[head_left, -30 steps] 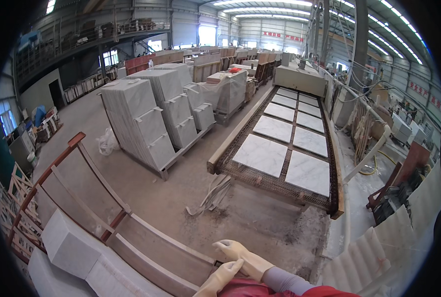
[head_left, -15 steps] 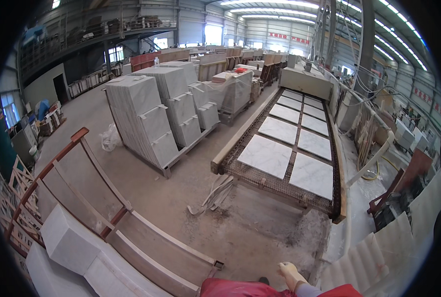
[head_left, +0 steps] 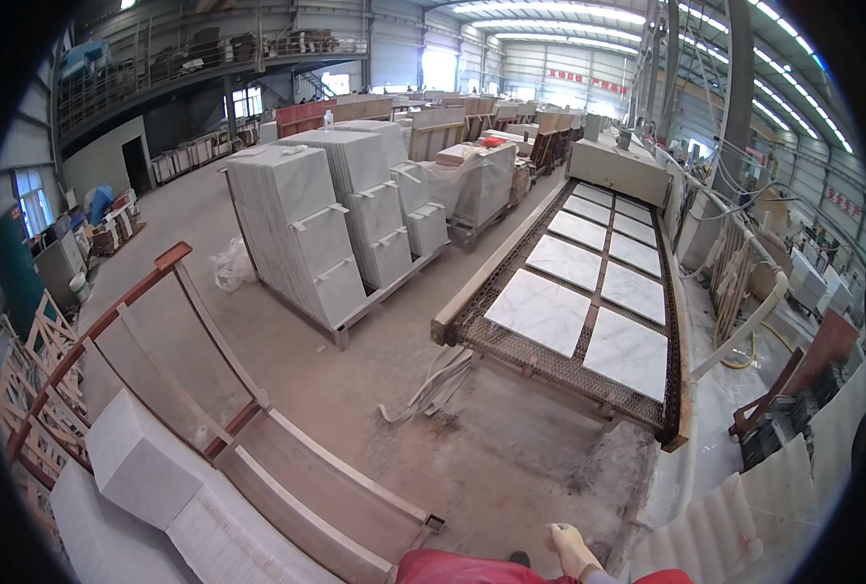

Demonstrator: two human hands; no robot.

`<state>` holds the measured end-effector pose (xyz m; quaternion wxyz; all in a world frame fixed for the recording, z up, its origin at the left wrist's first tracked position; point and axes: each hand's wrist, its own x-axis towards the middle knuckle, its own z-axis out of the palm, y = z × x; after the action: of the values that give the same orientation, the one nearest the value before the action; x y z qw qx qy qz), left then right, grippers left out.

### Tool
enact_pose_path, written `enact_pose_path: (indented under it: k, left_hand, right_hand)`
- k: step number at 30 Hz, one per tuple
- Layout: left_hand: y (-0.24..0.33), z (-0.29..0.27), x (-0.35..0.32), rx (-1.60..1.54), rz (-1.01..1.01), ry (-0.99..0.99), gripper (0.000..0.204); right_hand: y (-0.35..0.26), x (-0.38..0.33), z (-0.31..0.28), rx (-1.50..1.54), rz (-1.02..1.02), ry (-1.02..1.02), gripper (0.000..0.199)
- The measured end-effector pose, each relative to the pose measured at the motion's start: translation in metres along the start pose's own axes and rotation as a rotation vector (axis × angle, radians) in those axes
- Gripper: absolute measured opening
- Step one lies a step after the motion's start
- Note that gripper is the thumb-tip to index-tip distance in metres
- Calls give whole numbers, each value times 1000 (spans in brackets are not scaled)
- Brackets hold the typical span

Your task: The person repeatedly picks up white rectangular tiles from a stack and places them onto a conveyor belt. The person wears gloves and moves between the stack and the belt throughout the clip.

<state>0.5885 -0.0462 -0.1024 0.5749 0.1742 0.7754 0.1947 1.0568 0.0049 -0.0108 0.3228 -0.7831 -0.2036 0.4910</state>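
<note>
Only one gloved hand (head_left: 571,547) shows, near eight conveyor tiles (head_left: 540,310).

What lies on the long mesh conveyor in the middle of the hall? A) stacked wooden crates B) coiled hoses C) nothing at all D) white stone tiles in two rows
D: white stone tiles lie flat, two abreast, along the mesh conveyor.

You've got eight white marble tiles (head_left: 540,310) on the mesh conveyor bed (head_left: 559,368), two columns of four; one gloved hand (head_left: 571,547).
</note>
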Motion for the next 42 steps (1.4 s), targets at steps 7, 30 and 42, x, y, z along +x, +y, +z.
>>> enact_pose_path:
  k: [7, 30, 42]
  left_hand:
    - [-5, -2, -3, 12, 3, -11, 42]
    - [-22, -7, -11, 85, -34, -10, 44]
    - [-82, -26, -5, 483, -7, -62, 44]
  right_hand:
    - [12, 36, 11, 22, -49, 43, 25]
    - [18, 11, -1, -8, 73, -42, 33]
    - [38, 51, 0, -61, 11, 19, 30]
